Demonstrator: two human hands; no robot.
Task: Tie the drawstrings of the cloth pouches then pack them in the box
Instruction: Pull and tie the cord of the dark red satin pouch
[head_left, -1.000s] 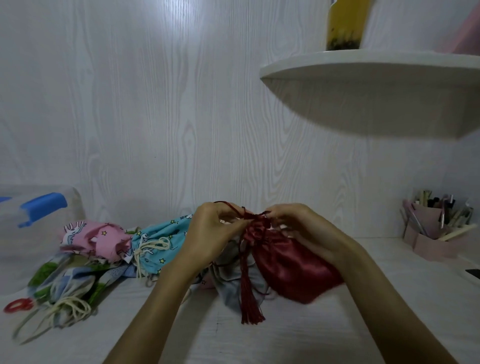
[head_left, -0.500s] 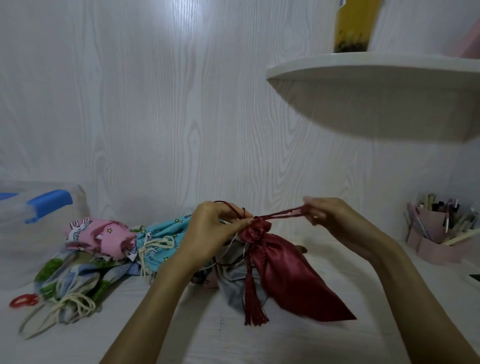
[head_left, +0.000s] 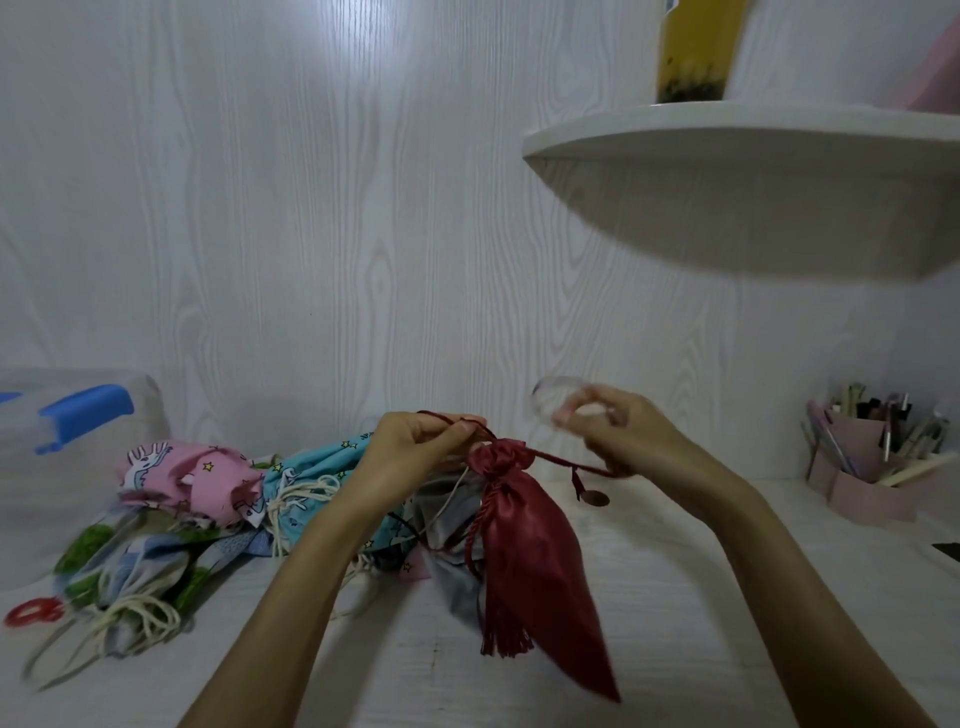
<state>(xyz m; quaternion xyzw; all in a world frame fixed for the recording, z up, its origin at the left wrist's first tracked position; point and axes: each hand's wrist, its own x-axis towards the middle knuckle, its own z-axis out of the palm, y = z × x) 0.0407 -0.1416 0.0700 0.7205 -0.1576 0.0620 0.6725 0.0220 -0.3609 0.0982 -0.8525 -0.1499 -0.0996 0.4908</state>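
White table (head_left: 675, 597) holds a red pouch (head_left: 535, 551). Left hand (head_left: 410, 452) pinches its red string (head_left: 558, 460); right hand (head_left: 623, 436) grips the other end.

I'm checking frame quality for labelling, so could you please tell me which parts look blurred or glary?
Head view: the right hand is motion-smeared at its fingers; the left hand and red pouch are fairly sharp; glare brightens the wall at the top; the shelf curves.

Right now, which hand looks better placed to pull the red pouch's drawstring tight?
Probably the right hand: the red drawstring runs out from the gathered neck of the red satin pouch to it, with room beyond. The left hand pinches the cord at the neck, steadying it.
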